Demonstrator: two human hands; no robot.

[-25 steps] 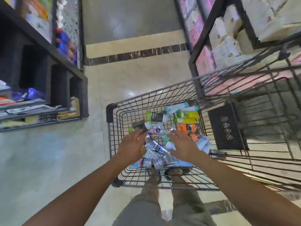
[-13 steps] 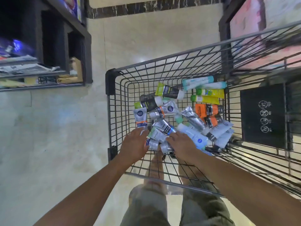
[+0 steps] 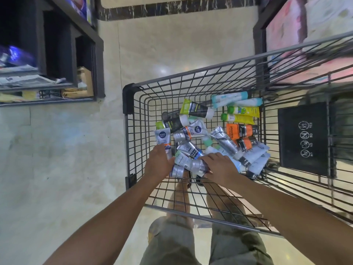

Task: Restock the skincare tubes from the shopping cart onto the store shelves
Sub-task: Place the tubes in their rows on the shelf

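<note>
Step in hand: pick-up. The shelves [image 3: 63, 54] stand at the far left, the cart [image 3: 131, 96] at centre. Loose tubes [image 3: 193, 131] lie in the cart. The left hand [image 3: 158, 165] and right hand [image 3: 219, 167] grasp the near silver tubes [image 3: 191, 163]. Next move: lift the bunch clear and turn left.

Glossy beige tile floor [image 3: 57, 169], dark marble border [image 3: 172, 9].
</note>
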